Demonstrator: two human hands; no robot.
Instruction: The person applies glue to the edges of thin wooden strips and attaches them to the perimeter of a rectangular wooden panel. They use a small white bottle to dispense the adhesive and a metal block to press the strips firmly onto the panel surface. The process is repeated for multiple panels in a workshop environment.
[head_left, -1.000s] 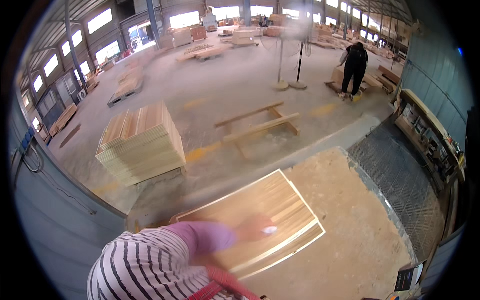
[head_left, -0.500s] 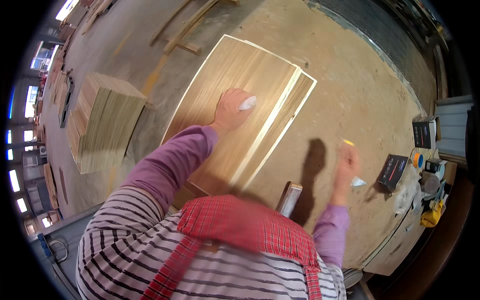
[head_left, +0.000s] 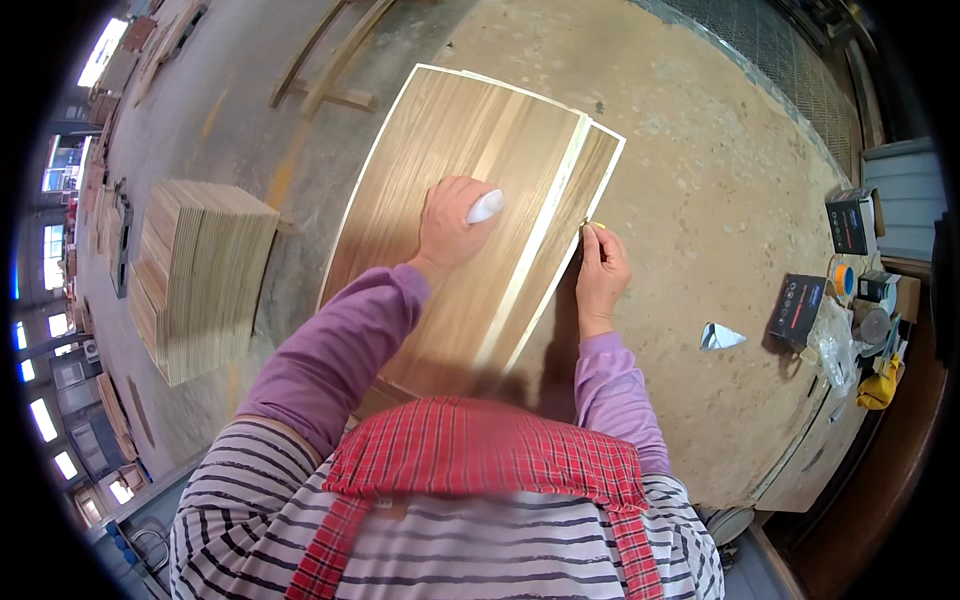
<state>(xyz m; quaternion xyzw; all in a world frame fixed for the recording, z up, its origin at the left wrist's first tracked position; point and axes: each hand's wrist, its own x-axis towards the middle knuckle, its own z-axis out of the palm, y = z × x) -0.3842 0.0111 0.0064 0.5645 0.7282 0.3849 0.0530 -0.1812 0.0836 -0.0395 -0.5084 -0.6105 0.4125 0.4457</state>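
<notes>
My left hand (head_left: 452, 225) lies closed on the upper wood-veneer panel (head_left: 450, 120), with a smooth white piece (head_left: 485, 207), perhaps a wad of cloth, at its thumb side. The panel has pale edges and rests on another veneer panel (head_left: 596, 165) whose strip shows along the right. At that lower panel's right edge, my right hand (head_left: 604, 270) pinches a small thin thing with a yellow end (head_left: 601, 227). Its fingertips touch or nearly touch the edge; the rest of the thing is hidden by my fingers.
A tall stack of panels (head_left: 215, 270) stands to the left. On the brown worktop (head_left: 700, 230) lie a folded silvery-white scrap (head_left: 722, 337), black boxes (head_left: 797, 308), an orange tape roll (head_left: 843, 279), a plastic bag (head_left: 832, 347) and a yellow cloth (head_left: 878, 387). Wooden bars (head_left: 340, 60) are beyond.
My right hand has swung in from the right, up and leftward to the panel's edge. My left hand stays on the panel. The wooden block near my apron is out of sight now.
</notes>
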